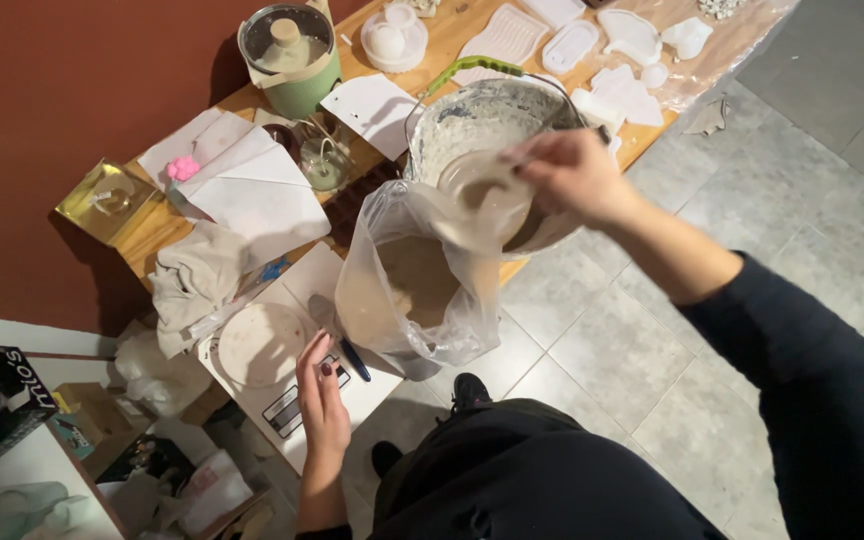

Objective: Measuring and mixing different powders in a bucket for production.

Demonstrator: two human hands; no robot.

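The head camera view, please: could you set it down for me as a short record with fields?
Setting: wooden table against a dark red wall, grey tiled floor
Right hand: holds a small clear cup, tilted, between the bucket and the bag
Left hand: rests flat on a white kitchen scale
Bucket: metal, smeared inside with pale mix, green-gripped handle
Plastic bag: clear, open, holding tan powder
Nearby: green pot, white moulds, crumpled cloth, paper sheets
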